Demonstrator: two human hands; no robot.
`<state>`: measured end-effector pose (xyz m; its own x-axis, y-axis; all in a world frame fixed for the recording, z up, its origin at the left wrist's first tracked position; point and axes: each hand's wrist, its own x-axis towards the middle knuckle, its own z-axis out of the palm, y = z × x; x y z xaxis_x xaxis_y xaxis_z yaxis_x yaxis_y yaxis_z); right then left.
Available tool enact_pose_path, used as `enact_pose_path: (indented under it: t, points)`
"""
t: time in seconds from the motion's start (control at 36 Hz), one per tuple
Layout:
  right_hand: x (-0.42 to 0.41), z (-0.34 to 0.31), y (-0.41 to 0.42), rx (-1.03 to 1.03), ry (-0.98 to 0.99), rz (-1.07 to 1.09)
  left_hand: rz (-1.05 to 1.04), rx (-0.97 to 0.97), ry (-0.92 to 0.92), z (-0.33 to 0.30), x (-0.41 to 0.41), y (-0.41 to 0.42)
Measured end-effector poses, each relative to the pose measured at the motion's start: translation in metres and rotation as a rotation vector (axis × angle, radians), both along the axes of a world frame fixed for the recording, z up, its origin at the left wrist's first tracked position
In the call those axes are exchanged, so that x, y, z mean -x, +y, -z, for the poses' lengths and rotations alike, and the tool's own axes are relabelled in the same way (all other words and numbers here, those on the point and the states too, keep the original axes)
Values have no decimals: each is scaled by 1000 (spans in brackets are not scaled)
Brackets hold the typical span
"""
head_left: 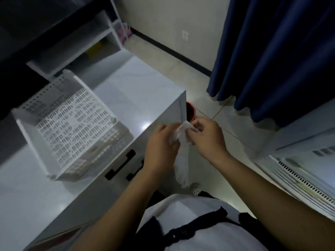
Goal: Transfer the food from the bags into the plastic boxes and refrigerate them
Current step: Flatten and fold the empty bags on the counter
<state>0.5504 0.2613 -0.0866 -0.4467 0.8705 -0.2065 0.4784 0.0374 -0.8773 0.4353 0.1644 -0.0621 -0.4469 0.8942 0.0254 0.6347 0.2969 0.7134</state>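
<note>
Both my hands hold a thin, crumpled clear plastic bag (181, 160) in front of me, past the counter's right edge. My left hand (161, 142) grips its upper part. My right hand (206, 136) pinches the bag's top edge between thumb and fingers. The bag's lower part hangs limp below my hands and looks empty. No plastic boxes and no food show in this view.
A white perforated basket (54, 160) stands on the white counter (137, 98) to my left. A red bin (191, 110) sits on the floor behind the counter's corner. A dark blue curtain (272, 51) hangs at right, above a white appliance (304, 171). White shelves (81, 42) stand behind the counter.
</note>
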Motion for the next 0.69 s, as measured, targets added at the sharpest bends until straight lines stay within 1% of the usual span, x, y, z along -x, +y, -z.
enact_pose_path:
  t: [0.08,0.17,0.22,0.28,0.33,0.42,0.44,0.5,0.53,0.58,0.64,0.69]
  points:
    - [-17,-2,8,229,191,62,37,32,83,5,-16,21]
    - [-31,-2,22,397,324,122,100,60,50,10,-23,44]
    - [-39,0,35,507,399,143,158,85,-21,13,-25,59]
    - [-47,3,50,556,438,115,240,110,-202,15,-25,74]
    - [-53,7,66,560,463,106,319,129,-418,18,-25,90]
    - [-59,14,97,524,436,173,343,137,-584,26,-19,120]
    - [-61,16,110,521,418,196,320,125,-588,30,-17,132]
    - [-62,21,137,527,387,236,256,107,-524,39,-9,158]
    - [-60,22,155,527,363,270,224,117,-531,45,-5,177]
    - [-59,23,172,511,335,356,150,174,-604,50,-6,197]
    - [-53,25,197,434,310,461,106,226,-649,56,-4,224]
    - [-42,20,220,294,262,504,108,232,-601,59,-3,249]
